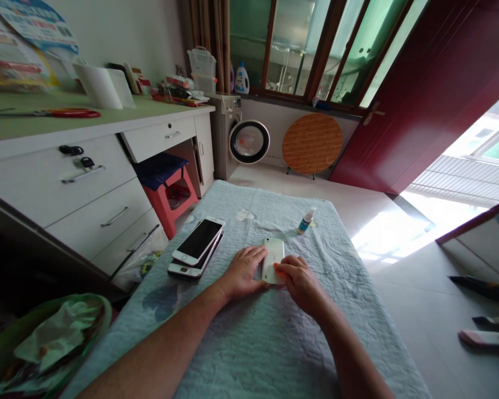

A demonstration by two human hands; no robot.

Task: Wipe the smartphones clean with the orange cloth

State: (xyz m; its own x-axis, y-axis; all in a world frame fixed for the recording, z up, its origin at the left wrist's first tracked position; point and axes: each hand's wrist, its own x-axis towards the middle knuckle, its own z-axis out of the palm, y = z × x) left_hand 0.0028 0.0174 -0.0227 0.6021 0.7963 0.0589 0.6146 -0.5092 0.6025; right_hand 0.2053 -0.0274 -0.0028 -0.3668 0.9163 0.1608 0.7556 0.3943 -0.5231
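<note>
A white smartphone [274, 252] lies back up on the quilted cloth, its camera at the far end. My left hand [244, 271] braces it, fingers along its left edge and thumb at the near edge. Pinched in my right hand [300, 280] is a small orange thing [278, 267], pressed against the phone's back; its kind is mostly hidden by the fingers. To the left, a white phone with a dark screen [199, 241] rests askew on top of another phone [185, 270]. A small spray bottle [305, 221] with a blue label stands beyond my right hand.
The pale blue quilted cloth [316, 338] covers the table. Left are a green basket [103, 316] with crumpled paper, a red stool [174, 202] and a white desk [103, 194]. Behind stand a washing machine [224, 133] with its door open and a round wooden tabletop [311, 143].
</note>
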